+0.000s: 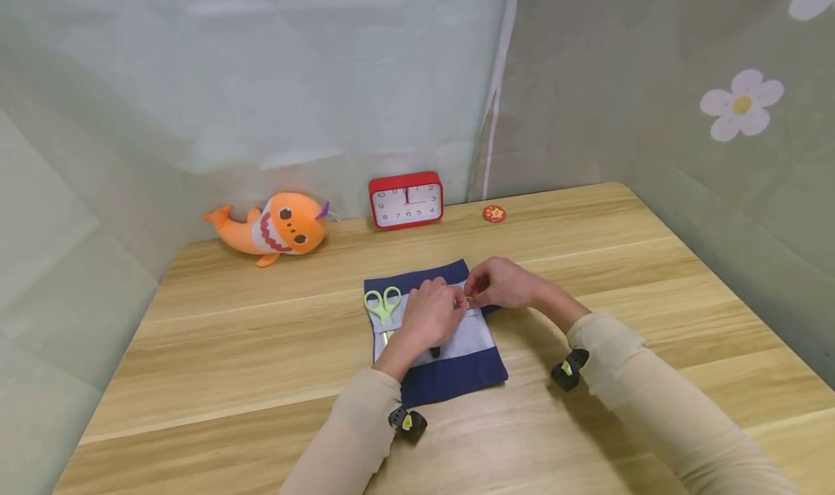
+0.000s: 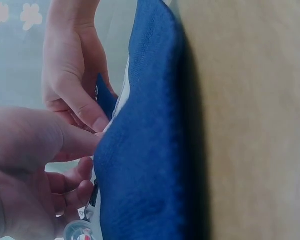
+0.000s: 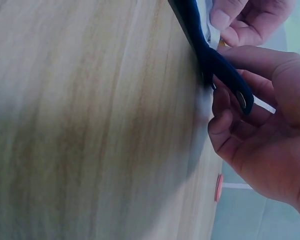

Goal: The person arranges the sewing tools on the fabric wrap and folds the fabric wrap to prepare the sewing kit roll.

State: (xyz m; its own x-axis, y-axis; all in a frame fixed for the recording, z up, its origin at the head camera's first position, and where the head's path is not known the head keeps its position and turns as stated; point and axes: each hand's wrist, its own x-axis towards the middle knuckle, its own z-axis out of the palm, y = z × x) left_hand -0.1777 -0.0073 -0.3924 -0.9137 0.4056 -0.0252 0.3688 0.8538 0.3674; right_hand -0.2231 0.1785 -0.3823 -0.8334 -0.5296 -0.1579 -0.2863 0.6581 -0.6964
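Observation:
A navy-and-grey fabric tool pouch (image 1: pixel 457 375) lies unfolded on the table. Green-handled scissors (image 1: pixel 383 308) sit under a band at its left side. My left hand (image 1: pixel 432 312) is over the pouch's middle, thumb and curled fingers pinching at the grey panel. From beneath it pokes a dark tip (image 1: pixel 435 352) of something mostly hidden. Beside it my right hand (image 1: pixel 505 283) pinches a small yellow thing (image 1: pixel 468 301) near the upper right; its kind I cannot tell. The right wrist view shows a navy strap (image 3: pixel 230 80) with a metal snap in front of the right fingers.
Along the back of the table are an orange plush shark (image 1: pixel 280 227), a red alarm clock (image 1: pixel 406 201) and a round red badge (image 1: pixel 494 214). Fabric walls (image 1: pixel 293 82) stand behind and at both sides. The wooden table (image 1: pixel 228 350) surrounds the pouch.

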